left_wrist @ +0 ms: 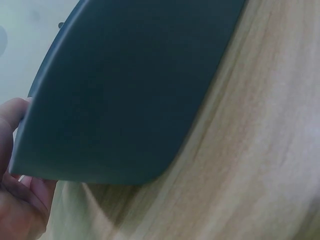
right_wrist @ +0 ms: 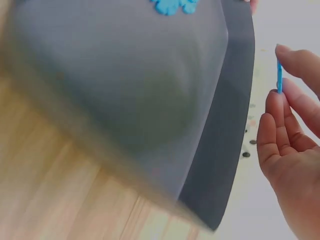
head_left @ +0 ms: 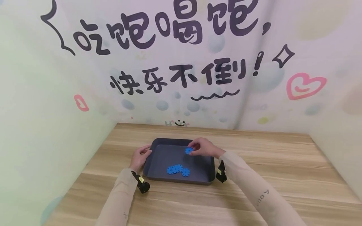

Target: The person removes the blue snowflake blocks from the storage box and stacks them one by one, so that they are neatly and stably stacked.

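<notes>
A dark grey rectangular tray [head_left: 161,157] lies on the wooden table, tilted up a little toward the left wrist camera. At its left rim my left hand [head_left: 138,158] grips the edge, with the thumb on top and other fingers below in the left wrist view. My right hand [head_left: 204,147] pinches a blue notched disc [head_left: 189,150] between thumb and fingertips above the tray's far right part. In the right wrist view that disc [right_wrist: 279,76] appears edge-on. Near the tray's front lie blue notched discs: an overlapping cluster [head_left: 174,169] and one disc [head_left: 185,172] beside it.
Wood-grain tabletop [head_left: 268,166] surrounds the tray. A white printed cloth [head_left: 181,91] with large dark lettering hangs behind the table, and pale cloth walls stand at both sides. A black wrist camera [head_left: 143,186] sits on the left wrist, another [head_left: 222,172] on the right.
</notes>
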### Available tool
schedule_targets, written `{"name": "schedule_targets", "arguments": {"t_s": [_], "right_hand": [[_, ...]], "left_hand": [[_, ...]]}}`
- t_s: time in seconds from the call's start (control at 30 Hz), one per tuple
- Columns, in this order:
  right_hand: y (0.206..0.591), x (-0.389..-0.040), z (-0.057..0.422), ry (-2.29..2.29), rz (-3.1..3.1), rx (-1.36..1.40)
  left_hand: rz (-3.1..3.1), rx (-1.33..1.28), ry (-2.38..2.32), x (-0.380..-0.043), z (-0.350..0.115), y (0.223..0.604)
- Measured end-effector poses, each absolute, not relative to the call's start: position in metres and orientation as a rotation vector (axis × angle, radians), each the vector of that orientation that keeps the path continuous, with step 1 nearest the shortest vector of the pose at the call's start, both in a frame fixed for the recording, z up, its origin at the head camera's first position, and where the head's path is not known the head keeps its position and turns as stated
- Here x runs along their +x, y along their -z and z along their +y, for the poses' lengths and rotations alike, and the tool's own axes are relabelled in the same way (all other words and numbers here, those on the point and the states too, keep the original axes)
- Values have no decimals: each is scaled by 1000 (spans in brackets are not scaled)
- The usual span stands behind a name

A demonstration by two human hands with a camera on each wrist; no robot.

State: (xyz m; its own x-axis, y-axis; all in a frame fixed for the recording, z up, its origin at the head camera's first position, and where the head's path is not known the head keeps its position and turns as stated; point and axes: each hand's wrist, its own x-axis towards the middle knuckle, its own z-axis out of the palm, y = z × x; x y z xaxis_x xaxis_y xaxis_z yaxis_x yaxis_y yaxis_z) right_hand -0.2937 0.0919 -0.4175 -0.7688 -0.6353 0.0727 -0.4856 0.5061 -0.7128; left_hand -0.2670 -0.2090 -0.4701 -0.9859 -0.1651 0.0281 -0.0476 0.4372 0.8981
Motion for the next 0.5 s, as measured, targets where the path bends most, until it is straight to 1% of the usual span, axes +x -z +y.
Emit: {"name": "schedule_targets", "arguments": {"t_s": [0.5], "right_hand": [[422,-278,162,1211,2732,-812]], "left_hand": [[-2529,235,1667,-268,-210,472]]}}
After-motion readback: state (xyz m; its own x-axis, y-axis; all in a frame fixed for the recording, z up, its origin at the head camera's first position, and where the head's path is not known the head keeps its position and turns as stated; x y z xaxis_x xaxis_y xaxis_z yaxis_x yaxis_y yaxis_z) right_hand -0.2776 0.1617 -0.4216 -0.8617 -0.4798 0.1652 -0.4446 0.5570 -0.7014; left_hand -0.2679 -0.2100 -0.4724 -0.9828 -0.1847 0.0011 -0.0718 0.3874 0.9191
